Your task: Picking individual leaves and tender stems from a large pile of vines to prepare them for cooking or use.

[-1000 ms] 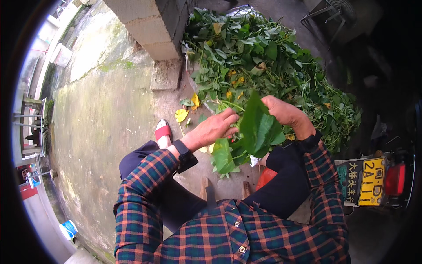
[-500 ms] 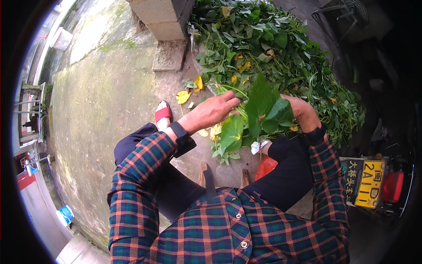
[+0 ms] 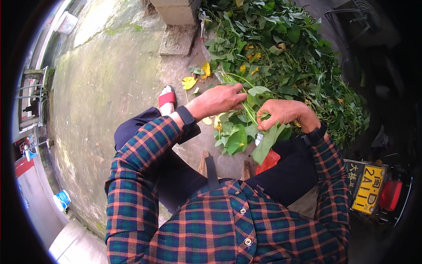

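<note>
My left hand (image 3: 217, 100) is closed around a small bunch of pale green vine stems (image 3: 249, 111) in front of me, their cut ends pointing up and to the left. Broad leaves (image 3: 237, 140) on the bunch hang down between my knees. Close by on the right, my right hand (image 3: 285, 111) pinches thumb against fingers. A large green leaf (image 3: 265, 147) droops below that pinch; its stalk is mostly hidden by the fingers. Just beyond both hands lies a big heap of leafy green vines (image 3: 281, 57), with a few yellowed leaves mixed in.
Yellow leaves (image 3: 189, 82) lie on the concrete floor (image 3: 101, 110) near my left sandal (image 3: 167, 97). A pillar (image 3: 178, 22) stands at the heap's far left corner. A red plastic bag (image 3: 269, 162) lies by my right leg. At right is a vehicle's rear with a red lamp (image 3: 389, 195).
My right hand has come down and left, nearer my left hand. The large upright leaf that covered it now hangs lower, below its fingers. The whole view has shifted slightly.
</note>
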Tool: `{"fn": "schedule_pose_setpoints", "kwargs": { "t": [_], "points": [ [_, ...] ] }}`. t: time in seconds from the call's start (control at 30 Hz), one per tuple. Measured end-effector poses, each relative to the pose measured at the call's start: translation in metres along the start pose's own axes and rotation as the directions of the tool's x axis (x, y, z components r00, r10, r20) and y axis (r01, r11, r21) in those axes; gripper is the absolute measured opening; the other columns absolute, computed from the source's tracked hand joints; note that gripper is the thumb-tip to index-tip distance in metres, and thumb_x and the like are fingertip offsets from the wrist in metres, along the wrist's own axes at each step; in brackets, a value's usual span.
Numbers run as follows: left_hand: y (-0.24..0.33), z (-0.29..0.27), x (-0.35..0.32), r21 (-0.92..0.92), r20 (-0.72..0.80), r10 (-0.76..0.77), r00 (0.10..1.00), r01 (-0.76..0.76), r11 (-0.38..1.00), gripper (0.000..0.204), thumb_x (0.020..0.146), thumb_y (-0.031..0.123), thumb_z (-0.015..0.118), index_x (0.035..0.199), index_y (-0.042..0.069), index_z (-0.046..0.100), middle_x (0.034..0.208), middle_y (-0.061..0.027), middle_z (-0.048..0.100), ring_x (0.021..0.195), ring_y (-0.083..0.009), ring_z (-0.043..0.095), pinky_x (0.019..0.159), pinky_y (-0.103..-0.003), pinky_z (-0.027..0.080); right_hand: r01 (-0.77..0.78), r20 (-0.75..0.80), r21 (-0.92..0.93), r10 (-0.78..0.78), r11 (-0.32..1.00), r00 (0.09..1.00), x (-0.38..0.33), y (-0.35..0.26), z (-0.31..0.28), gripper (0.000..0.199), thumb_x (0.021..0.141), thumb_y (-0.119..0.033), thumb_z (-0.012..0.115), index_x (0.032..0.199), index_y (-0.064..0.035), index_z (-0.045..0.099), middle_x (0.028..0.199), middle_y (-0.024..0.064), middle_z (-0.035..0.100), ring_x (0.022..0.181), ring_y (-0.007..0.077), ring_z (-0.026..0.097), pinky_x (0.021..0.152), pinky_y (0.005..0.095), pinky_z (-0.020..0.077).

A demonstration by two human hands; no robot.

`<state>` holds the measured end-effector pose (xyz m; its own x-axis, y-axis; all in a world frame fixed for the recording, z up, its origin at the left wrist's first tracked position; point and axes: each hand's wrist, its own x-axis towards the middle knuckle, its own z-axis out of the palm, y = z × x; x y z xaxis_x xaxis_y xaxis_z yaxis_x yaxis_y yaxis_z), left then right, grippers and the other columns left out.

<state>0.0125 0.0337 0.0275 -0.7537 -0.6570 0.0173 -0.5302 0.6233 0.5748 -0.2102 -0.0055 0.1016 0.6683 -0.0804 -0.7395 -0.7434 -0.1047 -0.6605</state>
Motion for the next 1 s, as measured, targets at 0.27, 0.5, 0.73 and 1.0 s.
{"fn": "schedule_pose_setpoints", "kwargs": {
  "t": [0.27, 0.5, 0.73, 1.0],
  "points": [
    [-0.011, 0.003, -0.006, 0.009, -0.074, -0.074, 0.995, 0.075, 0.997, 0.025, 0.087, 0.028, 0.058, 0.094, 0.005, 0.053, 0.088, -0.0145, 0.051, 0.084, -0.0343, 0.059, 0.071, -0.043, 0.048, -0.026, -0.424, -0.185, -0.057, 0.982, 0.904, 0.001, 0.026, 0.0, 0.031, 0.072, -0.024, 0.06, 0.091, 0.0006, 0.063, 0.074, 0.0171, 0.063, 0.069, 0.0267, 0.061, 0.067, 0.0341, 0.0474],
    [-0.017, -0.005, 0.002, -0.121, -0.144, -0.15, 0.978, 0.134, 0.984, 0.018, 0.09, 0.019, 0.053, 0.102, 0.005, 0.053, 0.09, -0.0187, 0.051, 0.082, -0.0386, 0.059, 0.07, -0.046, 0.046, 0.474, -0.817, 0.081, -0.214, 0.877, 0.535, -0.024, 0.015, -0.021, 0.009, 0.082, -0.014, 0.053, 0.082, -0.005, 0.056, 0.075, -0.0023, 0.05, 0.071, 0.0074, 0.046, 0.064, 0.024, 0.0418],
    [-0.017, -0.011, 0.008, -0.203, -0.305, -0.099, 0.947, 0.037, 0.978, 0.025, 0.085, 0.022, 0.061, 0.101, 0.005, 0.053, 0.092, -0.0165, 0.052, 0.083, -0.0386, 0.056, 0.069, -0.045, 0.046, 0.899, -0.915, 0.38, -0.052, 0.217, 0.4, -0.066, 0.066, -0.059, 0.017, 0.086, -0.017, 0.064, 0.094, -0.0087, 0.052, 0.08, -0.0002, 0.052, 0.066, 0.0073, 0.051, 0.051, 0.0193, 0.0455],
    [-0.043, 0.019, -0.004, -0.797, -0.323, -0.258, 0.911, -0.115, 0.593, 0.045, 0.085, 0.02, 0.063, 0.125, 0.003, 0.05, 0.117, -0.0053, 0.056, 0.106, -0.0152, 0.054, 0.091, -0.029, 0.045, 0.754, -0.755, 0.491, -0.219, 0.437, 0.619, -0.04, 0.035, -0.032, 0.029, 0.091, -0.035, 0.06, 0.085, -0.011, 0.046, 0.069, -0.0044, 0.042, 0.061, 0.0066, 0.039, 0.056, 0.0207, 0.0353]
  ]
}}
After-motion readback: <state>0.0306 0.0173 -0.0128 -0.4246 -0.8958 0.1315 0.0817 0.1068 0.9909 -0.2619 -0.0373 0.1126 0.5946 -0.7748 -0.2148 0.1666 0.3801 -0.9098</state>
